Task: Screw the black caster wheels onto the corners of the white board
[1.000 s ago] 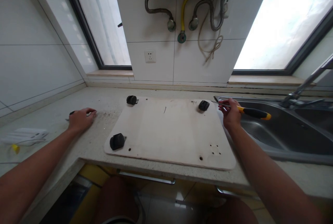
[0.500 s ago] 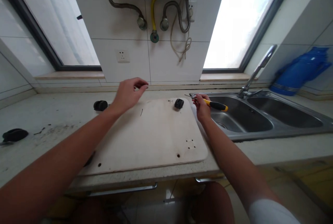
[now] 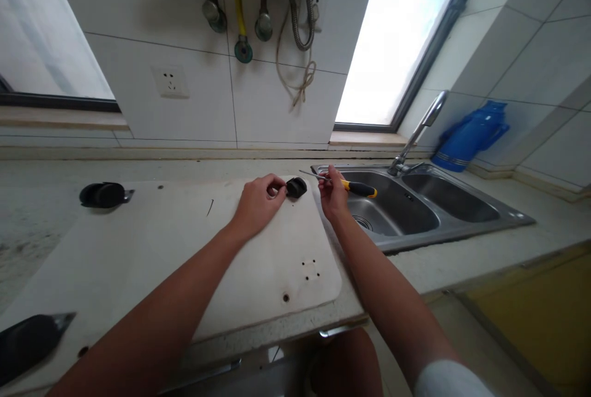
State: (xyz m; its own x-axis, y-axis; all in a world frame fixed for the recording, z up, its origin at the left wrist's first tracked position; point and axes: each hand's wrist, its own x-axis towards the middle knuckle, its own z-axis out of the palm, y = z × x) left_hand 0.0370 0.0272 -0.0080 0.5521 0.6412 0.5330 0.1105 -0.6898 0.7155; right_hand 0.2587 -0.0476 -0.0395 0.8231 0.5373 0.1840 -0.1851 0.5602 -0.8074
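Observation:
My left hand (image 3: 262, 201) is closed in a pinch at the left edge of a small black caster wheel (image 3: 296, 188), which stands at the white board's far right corner. What lies between the fingertips is too small to make out. My right hand (image 3: 333, 195) grips a screwdriver (image 3: 362, 189) with a yellow and black handle. Its thin metal shaft points left, toward the caster. Beneath both lies the white board (image 3: 258, 286), with a group of small holes near its front right corner and a dark thin mark or piece (image 3: 210, 207) on its surface.
Two more black casters, one behind (image 3: 104, 195) and one nearer (image 3: 32, 344), are on the left. A double steel sink (image 3: 415, 243) with a tap (image 3: 422, 129) adjoins the board's right side. A blue jug (image 3: 473, 135) stands in the corner. Hoses (image 3: 290, 0) hang on the wall.
My left hand has come down and right, from above the board's back edge to the caster. The right hand keeps the screwdriver beside it. The view has turned right.

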